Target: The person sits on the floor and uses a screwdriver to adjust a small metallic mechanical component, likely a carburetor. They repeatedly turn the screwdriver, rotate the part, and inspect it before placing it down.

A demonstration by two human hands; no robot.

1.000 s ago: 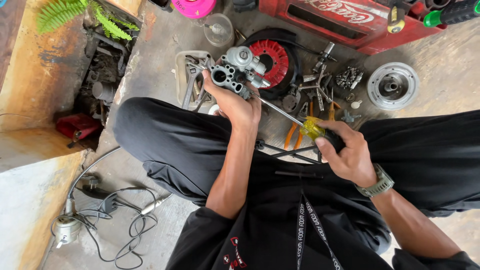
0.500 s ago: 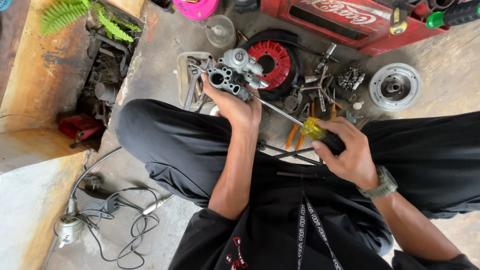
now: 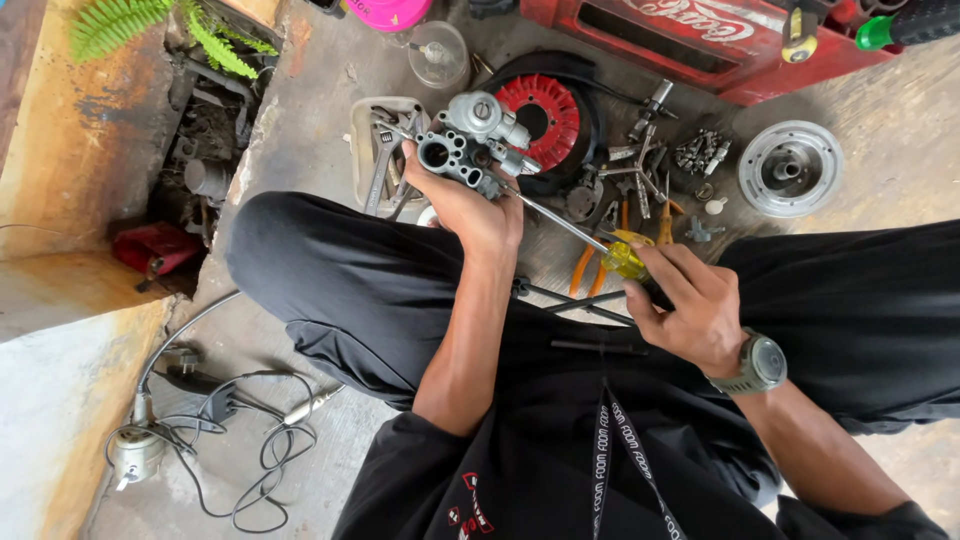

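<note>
Head view: left hand clenches the grey carburetor; right hand grasps the yellow-handled screwdriver. A slanted blade could slip off the screw toward the fingers.

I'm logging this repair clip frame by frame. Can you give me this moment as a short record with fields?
Setting: person seated on a concrete floor, parts spread in front
Left hand: grips a grey metal carburetor
Right hand: holds a yellow-handled screwdriver, tip at the carburetor
Wrist: grey watch on the right
Nearby: red-finned flywheel, silver round hub, orange-handled pliers
Left side: tangled black cable
</note>
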